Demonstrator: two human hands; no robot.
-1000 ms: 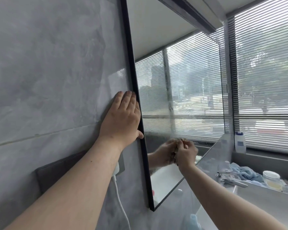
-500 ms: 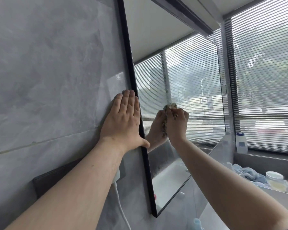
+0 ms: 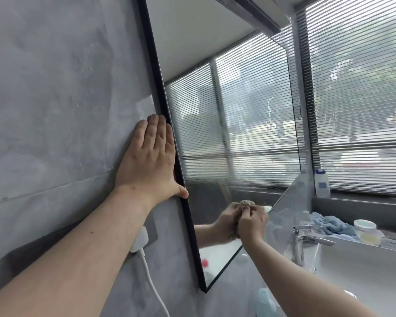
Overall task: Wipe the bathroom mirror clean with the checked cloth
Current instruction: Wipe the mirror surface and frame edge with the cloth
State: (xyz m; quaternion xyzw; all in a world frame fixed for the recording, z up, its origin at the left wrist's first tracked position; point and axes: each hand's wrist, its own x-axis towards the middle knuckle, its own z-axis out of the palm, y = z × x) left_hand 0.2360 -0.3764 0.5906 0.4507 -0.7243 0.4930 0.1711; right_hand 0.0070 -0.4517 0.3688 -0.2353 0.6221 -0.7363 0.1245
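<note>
The black-framed bathroom mirror [image 3: 233, 124] hangs on the grey wall and reflects the window blinds. My left hand [image 3: 150, 161] lies flat on the wall with straight fingers, its thumb against the mirror's black left frame. My right hand [image 3: 253, 221] grips the bunched cloth [image 3: 246, 204] and presses it on the lower part of the glass, near the bottom edge. Only a small brownish wad of the cloth shows above and below my fist; its checked pattern is hard to make out. The reflection of the hand meets it on the glass.
A white plug and cable [image 3: 144, 248] hang from a socket under my left forearm. To the right are a chrome tap [image 3: 304, 239], a white basin [image 3: 364, 271], a blue towel [image 3: 329, 223], a lidded jar [image 3: 366, 229] and a white bottle [image 3: 321, 183] on the sill.
My right hand has dragged the cloth down the glass from mid-height to near the mirror's lower edge. My left hand has stayed flat on the wall.
</note>
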